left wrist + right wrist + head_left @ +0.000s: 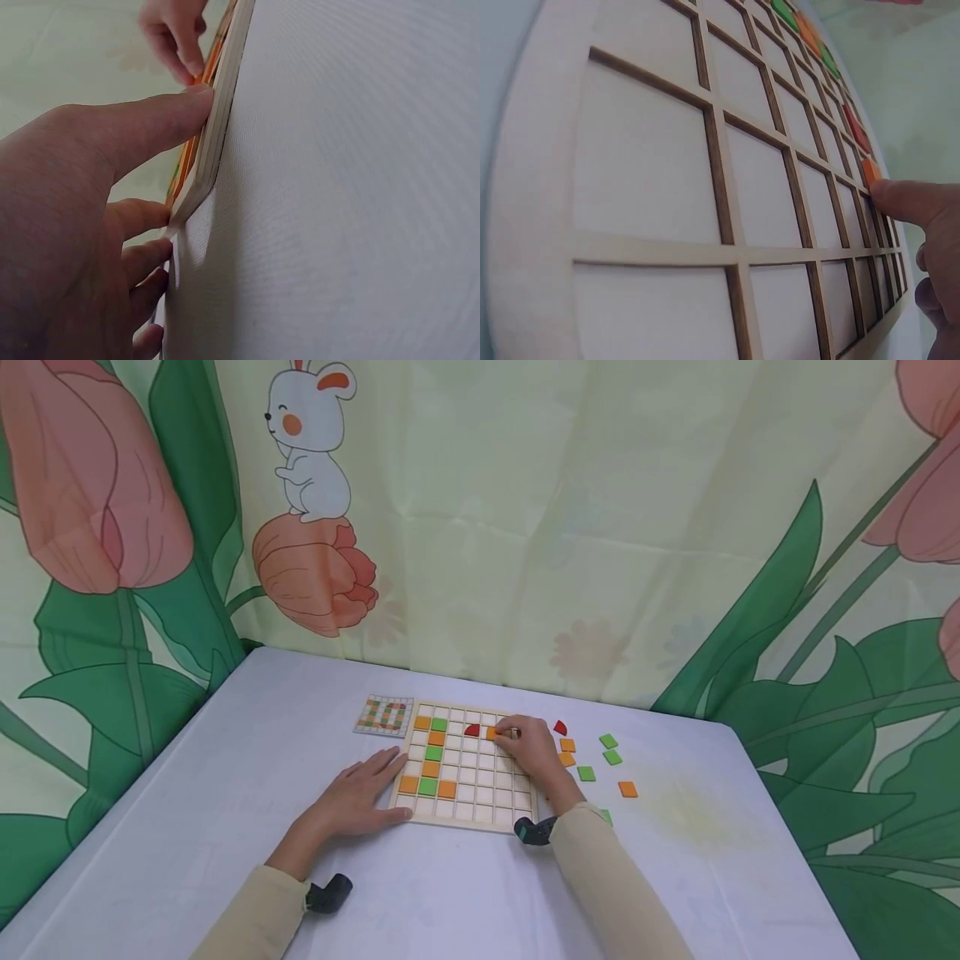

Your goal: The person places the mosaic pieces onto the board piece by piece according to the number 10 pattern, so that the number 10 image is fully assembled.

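A wooden grid board [465,826] lies on the table, with orange and green square tiles in its left part. Near its far side, a red quarter-round tile [472,730] sits in one square. Just right of that, my right hand [531,745] pinches an orange square tile [491,733] at the grid; the right wrist view shows the thumb against this orange tile [871,172]. My left hand [363,793] rests at the board's left edge, fingers extended. In the left wrist view its thumb [161,124] touches the board's side [217,127].
A pattern card [384,715] with a coloured grid lies beyond the left hand, beside the board. Right of the board are scattered loose tiles: a red quarter-round piece [560,727], several orange squares [627,789] and several green squares [587,773]. A printed curtain hangs behind the table.
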A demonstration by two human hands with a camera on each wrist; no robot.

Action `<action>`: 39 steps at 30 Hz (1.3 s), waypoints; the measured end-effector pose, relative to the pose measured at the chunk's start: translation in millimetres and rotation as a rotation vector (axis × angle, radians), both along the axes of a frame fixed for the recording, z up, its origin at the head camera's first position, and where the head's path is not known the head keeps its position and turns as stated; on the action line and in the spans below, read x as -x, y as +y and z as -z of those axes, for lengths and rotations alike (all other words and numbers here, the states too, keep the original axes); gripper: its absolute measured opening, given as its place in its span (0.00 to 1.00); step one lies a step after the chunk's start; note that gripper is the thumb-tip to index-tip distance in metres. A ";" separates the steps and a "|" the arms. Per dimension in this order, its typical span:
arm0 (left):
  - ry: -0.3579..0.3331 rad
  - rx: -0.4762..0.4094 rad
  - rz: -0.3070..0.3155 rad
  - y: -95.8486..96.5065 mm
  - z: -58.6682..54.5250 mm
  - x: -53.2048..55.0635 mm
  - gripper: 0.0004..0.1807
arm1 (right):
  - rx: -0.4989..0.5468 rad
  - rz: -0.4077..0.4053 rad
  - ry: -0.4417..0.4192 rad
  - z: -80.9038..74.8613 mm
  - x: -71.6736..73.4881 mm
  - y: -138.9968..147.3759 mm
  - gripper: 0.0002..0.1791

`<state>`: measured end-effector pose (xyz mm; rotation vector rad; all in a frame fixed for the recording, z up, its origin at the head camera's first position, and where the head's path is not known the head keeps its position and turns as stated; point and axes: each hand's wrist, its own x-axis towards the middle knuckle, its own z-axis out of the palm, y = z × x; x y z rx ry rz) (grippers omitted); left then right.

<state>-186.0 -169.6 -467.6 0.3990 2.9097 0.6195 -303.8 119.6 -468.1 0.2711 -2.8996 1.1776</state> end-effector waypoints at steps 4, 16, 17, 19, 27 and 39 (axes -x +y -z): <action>0.000 0.003 0.000 -0.2 0.9 0.4 0.48 | -0.011 -0.002 0.000 -0.1 3.3 -3.7 0.07; -0.008 0.012 0.010 4.7 2.1 0.7 0.48 | -0.034 -0.036 0.053 3.6 2.0 -2.4 0.07; -0.011 0.014 0.009 5.0 2.2 0.8 0.48 | -0.040 -0.039 0.057 3.7 1.5 -1.6 0.07; -0.014 0.009 0.010 5.5 2.4 0.7 0.48 | -0.046 -0.035 0.062 3.8 0.4 0.8 0.06; -0.006 0.004 0.013 2.1 1.3 0.1 0.48 | -0.021 0.019 0.088 4.5 -1.8 20.3 0.07; 0.003 0.003 0.012 0.8 0.8 0.6 0.48 | -0.051 0.214 0.018 0.8 -4.2 54.9 0.14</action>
